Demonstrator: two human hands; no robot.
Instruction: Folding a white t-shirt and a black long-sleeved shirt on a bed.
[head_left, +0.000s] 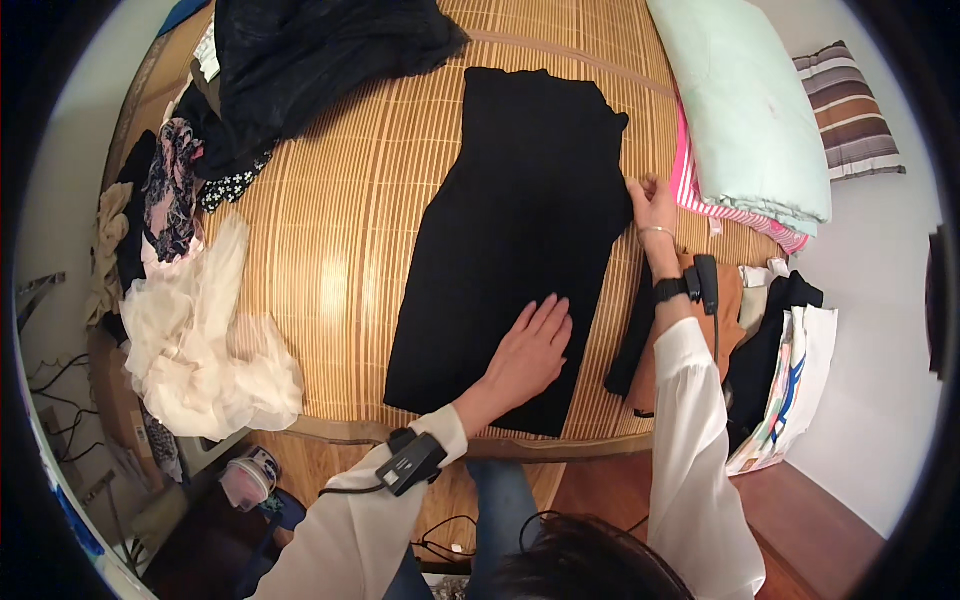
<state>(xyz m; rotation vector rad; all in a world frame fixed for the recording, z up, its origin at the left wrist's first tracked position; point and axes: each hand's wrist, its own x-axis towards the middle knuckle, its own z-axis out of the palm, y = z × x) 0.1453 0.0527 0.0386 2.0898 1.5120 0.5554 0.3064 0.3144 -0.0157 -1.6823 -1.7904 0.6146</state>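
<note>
A long black dress (pixel 510 190) lies spread out on a bamboo mat (pixel 340 230), its wider end toward me. My left hand (pixel 525 350) rests flat on its lower part, fingers stretched out. At the dress's right edge, about halfway up, my right hand (pixel 655 205) has its fingers curled in and pinches the cloth. The fingertips there are partly hidden.
Sheer cream fabric (pixel 210 345) and a patterned scarf (pixel 172 190) lie at the left, with a black cloth (pixel 320 60) behind. A pale green quilt (pixel 750 110) is far right. Nearer stand folded brown clothes (pixel 720 325) and a white bag (pixel 800 380).
</note>
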